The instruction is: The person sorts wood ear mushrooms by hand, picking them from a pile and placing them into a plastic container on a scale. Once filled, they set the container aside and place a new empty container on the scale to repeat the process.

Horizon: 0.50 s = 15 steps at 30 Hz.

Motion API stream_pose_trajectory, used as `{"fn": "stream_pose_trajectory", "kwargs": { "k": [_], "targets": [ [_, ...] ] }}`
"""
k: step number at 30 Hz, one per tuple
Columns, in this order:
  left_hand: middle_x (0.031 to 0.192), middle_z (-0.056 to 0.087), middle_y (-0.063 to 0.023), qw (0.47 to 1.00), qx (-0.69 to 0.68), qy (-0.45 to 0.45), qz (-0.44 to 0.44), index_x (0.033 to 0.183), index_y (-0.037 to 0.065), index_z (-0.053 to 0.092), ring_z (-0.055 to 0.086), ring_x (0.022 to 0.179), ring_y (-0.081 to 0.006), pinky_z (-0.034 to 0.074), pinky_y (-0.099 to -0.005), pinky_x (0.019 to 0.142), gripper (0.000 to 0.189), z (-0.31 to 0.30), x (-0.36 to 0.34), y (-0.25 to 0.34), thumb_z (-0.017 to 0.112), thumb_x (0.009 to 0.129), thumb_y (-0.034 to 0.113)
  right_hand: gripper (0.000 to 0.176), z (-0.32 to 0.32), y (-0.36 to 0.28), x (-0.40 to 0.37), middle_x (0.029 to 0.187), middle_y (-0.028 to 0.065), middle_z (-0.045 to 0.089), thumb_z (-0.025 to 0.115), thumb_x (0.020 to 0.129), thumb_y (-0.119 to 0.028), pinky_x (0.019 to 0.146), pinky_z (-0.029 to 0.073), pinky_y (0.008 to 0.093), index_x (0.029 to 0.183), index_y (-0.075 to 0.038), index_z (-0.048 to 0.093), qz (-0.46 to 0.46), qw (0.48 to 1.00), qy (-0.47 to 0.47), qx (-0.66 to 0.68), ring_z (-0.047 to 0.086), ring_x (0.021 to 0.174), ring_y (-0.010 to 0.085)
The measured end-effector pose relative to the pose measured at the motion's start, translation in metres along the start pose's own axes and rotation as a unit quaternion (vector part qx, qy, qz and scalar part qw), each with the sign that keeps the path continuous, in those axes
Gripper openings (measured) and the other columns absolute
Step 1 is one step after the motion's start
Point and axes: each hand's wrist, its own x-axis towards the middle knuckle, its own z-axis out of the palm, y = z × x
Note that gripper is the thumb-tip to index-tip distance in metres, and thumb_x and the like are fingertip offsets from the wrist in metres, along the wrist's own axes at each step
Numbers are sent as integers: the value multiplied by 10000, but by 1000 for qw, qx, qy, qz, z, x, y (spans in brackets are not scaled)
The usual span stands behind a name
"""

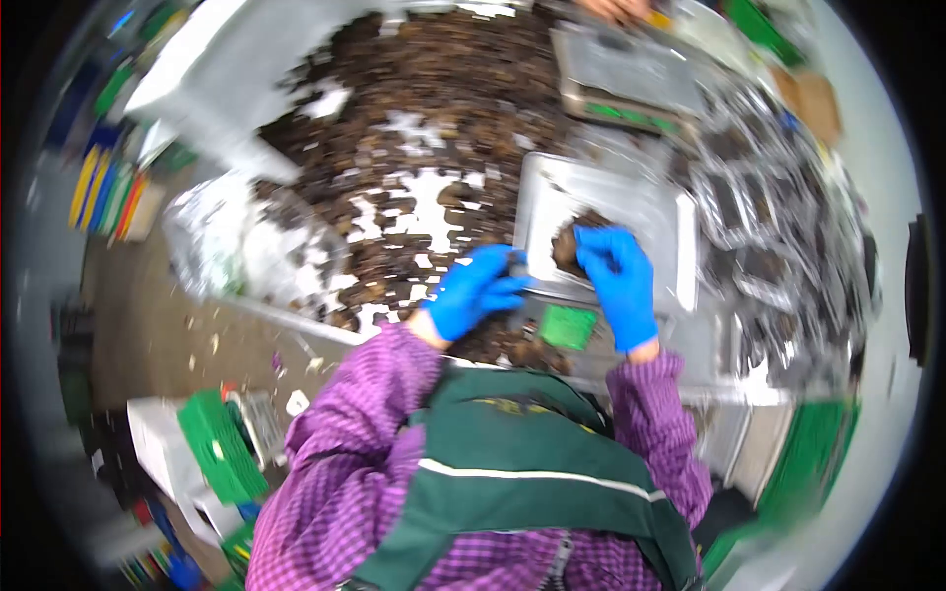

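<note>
My left hand (pixel 480 293), in a blue glove, is over the near edge of a spread of small dark brown pieces (pixel 434 79) that look like dried mushrooms. A dark piece (pixel 515 263) shows between its thumb and fingers. My right hand (pixel 618 281), also gloved in blue, is over a shallow metal tray (pixel 532 202). Its fingers are curled at a small heap of brown pieces (pixel 569 248) in that tray; blur hides exactly what they grip. A green block-like pad (pixel 569 327) lies between my hands, just in front of the tray.
Clear plastic packs (pixel 734 207) crowd the right side, some with dark contents. Behind the tray stands another metal-topped unit (pixel 631 84), with a person's hand (pixel 616 10) beyond it. A clear plastic bag (pixel 212 236) and a white container (pixel 207 69) are at left.
</note>
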Motion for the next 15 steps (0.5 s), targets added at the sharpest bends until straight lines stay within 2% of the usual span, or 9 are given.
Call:
{"fn": "stream_pose_trajectory", "kwargs": {
  "k": [1, 2, 3, 4, 6, 9, 12, 14, 15],
  "targets": [
    [1199, 532, -93, 997, -55, -51, -5, 1253, 83, 461, 562, 1069, -228, 470, -362, 887, 452, -9, 8, -14, 520, 912, 374, 183, 17, 3, -5, 809, 46, 566, 649, 765, -9, 617, 451, 263, 940, -62, 643, -31, 997, -54, -41, 566, 711, 124],
    [1177, 531, -69, 996, -55, -74, -15, 1265, 107, 443, 564, 1052, -214, 481, -359, 877, 454, -1, 5, -11, 523, 911, 379, 222, 32, 7, -12, 834, 72, 575, 651, 750, -5, 651, 461, 259, 962, -68, 641, -47, 990, -115, -64, 580, 731, 161],
    [1182, 522, -48, 995, -65, -72, 9, 1268, 125, 432, 570, 1014, -177, 501, -326, 838, 431, -3, 9, -19, 533, 914, 350, 250, 43, 5, -12, 895, 96, 594, 648, 745, -1, 711, 473, 271, 985, -67, 638, -146, 974, -147, -92, 594, 797, 202],
    [1137, 553, -37, 998, -49, -25, 18, 1221, 118, 474, 576, 976, -141, 510, -282, 788, 370, -4, 8, -20, 551, 912, 306, 281, 45, -3, -12, 972, 100, 612, 641, 748, 1, 783, 474, 299, 1021, -68, 640, -119, 975, -171, -78, 599, 876, 224],
    [1071, 589, -26, 998, -38, 38, 18, 1165, 116, 517, 580, 927, -110, 508, -255, 764, 305, -16, 6, -19, 566, 908, 273, 329, 40, -6, -8, 1019, 98, 611, 637, 743, 11, 814, 471, 334, 1063, -68, 634, 19, 992, -123, -29, 588, 943, 251],
    [1001, 615, -28, 990, 17, 136, 34, 1069, 78, 553, 587, 871, -122, 499, -265, 723, 233, -37, -4, -8, 577, 896, 233, 395, 7, -3, 11, 1096, 100, 594, 642, 742, 13, 843, 470, 319, 1126, -74, 608, -103, 972, -34, -209, 540, 1063, 209],
    [946, 624, -42, 970, 74, 215, 81, 1017, 62, 569, 599, 813, -137, 492, -269, 688, 211, -53, -22, 4, 594, 877, 217, 338, -31, 70, 13, 1060, 106, 615, 649, 748, 5, 831, 479, 306, 1076, -73, 636, -55, 947, -31, -315, 576, 1007, 199],
    [919, 625, -53, 965, 73, 223, 114, 1034, 63, 577, 600, 788, -130, 494, -273, 673, 220, -84, -16, -6, 598, 875, 213, 247, -43, 89, 13, 995, 98, 645, 658, 766, -17, 786, 490, 289, 1009, -55, 661, 37, 984, -14, -176, 617, 890, 179],
    [931, 626, -31, 957, 79, 252, 121, 1065, 74, 577, 598, 807, -119, 488, -259, 684, 246, -85, -18, -5, 606, 871, 223, 206, -45, 82, 16, 955, 91, 657, 655, 778, -23, 766, 491, 275, 983, -45, 667, 47, 990, 13, -131, 620, 843, 157]
  ]
}}
